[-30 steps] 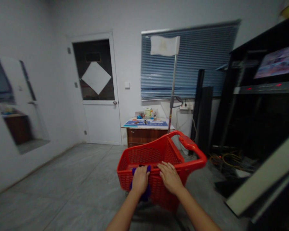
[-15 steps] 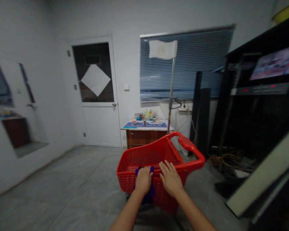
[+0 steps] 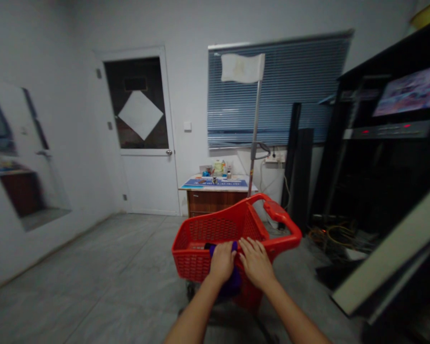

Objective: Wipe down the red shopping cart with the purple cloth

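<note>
A red plastic shopping cart (image 3: pixel 189 262) with latticed sides stands in front of me, its handle toward the right. Over its near rim hangs a purple cloth (image 3: pixel 232 285). My left hand (image 3: pixel 222 260) is closed around the cloth and presses it on the rim. Just to the right, my right hand (image 3: pixel 255 260) grips the same rim, fingers laid over the top and thumb on the near side. The two hands almost touch. Part of the cloth is hidden behind my left hand and wrist.
Behind the cart is a low brown cabinet (image 3: pixel 215 201) with small bottles on top. A pole with a white flag (image 3: pixel 241 68) rises behind the cart. At right stand a dark rack (image 3: pixel 380 191) and a leaning pale board (image 3: pixel 387 258). A closed white door (image 3: pixel 148 184) is at back left.
My left hand and the purple cloth have moved right along the rim, closer to my right hand. The right hand's fingers have drawn together over the rim.
</note>
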Tool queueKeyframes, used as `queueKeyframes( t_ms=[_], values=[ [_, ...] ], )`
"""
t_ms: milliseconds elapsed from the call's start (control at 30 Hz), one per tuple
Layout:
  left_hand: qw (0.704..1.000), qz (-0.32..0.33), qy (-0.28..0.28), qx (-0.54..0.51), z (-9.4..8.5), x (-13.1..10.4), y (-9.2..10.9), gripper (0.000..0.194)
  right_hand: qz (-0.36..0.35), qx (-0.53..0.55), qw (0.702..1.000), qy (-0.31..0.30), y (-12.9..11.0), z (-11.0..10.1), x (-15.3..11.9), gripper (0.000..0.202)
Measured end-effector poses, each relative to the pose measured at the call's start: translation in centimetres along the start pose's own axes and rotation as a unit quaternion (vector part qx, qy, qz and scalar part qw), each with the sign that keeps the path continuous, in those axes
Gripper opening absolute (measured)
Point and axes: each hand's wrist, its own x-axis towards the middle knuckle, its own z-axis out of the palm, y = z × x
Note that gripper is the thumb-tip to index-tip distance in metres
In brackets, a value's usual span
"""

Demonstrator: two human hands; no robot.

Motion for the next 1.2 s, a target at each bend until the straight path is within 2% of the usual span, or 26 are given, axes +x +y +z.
queueKeyframes(
  t_ms=[100,267,567,733,933,1067,1200],
  values=[
    [1.000,0.006,0.025,-0.001,0.2,-0.7,-1.1,0.038,-0.001,0.005,1.000,-0.001,0.1,-0.1,0.0,0.046],
    [0.998,-0.024,0.054,0.021,-0.1,-1.7,-3.3,0.039,0.005,0.012,1.000,-0.006,-0.1,-0.1,0.0,0.045],
    [0.999,-0.015,0.029,-0.006,0.4,-0.2,-0.3,0.037,-0.001,0.011,1.000,-0.003,-0.5,0.1,0.1,0.047],
    [0.999,-0.019,0.031,0.025,0.6,-0.5,-1.5,0.035,-0.011,-0.002,1.000,-0.024,0.0,-0.7,0.1,0.049],
    [0.998,-0.031,0.038,0.041,0.4,-0.8,-2.8,0.036,-0.008,-0.026,1.000,0.010,0.7,-0.7,-0.3,0.050],
    [0.998,-0.044,0.022,0.031,0.3,-0.2,-1.4,0.035,0.002,-0.018,1.000,0.012,0.5,-0.5,-0.2,0.048],
    [1.000,-0.007,0.024,0.009,0.7,0.4,0.4,0.038,-0.001,-0.015,1.000,0.010,0.6,-0.6,-0.1,0.048]
  ],
)
